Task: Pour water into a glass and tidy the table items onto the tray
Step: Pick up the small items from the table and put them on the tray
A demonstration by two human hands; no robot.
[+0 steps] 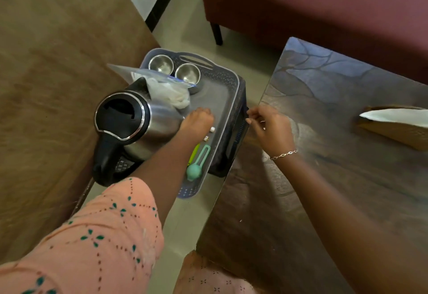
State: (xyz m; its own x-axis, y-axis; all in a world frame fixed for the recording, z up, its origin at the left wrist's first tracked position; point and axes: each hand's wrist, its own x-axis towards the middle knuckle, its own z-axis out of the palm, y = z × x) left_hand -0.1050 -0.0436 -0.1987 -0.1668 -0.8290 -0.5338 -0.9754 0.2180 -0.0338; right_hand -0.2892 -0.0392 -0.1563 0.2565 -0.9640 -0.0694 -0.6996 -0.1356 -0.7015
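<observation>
Grey plastic tray (228, 99) at frame centre, sitting on a dark stool (234, 145), between a brown surface at left and a dark glossy table (324, 155) at right. Tray holds, from the top: two steel cups (161, 63) side by side near the far handle, a clear bag (162, 85) with white stuff inside, a steel kettle (136, 120) with black lid and handle filling the left half, handle pointing to the lower left. Along the tray's right side, lower part: two small white bits (209, 134), a yellow-green stick (194, 153), a mint-green tool (196, 166) with a round end.

Left hand (196, 121) lies knuckles-up on the tray floor, just right of the kettle body, touching or nearly touching it. Fingers curled under; whether they hold anything cannot be told. Peach patterned sleeve (104, 236) at lower left.

Right hand (269, 127) at the table's left edge, just beside the tray's right rim, fingers loosely bent, thumb and forefinger close together; nothing visibly in them. Thin bracelet (283, 155) on the wrist.

A tan tissue holder (393, 122) lies at right edge of frame, on the table. Maroon seat (324, 4) across the top.
</observation>
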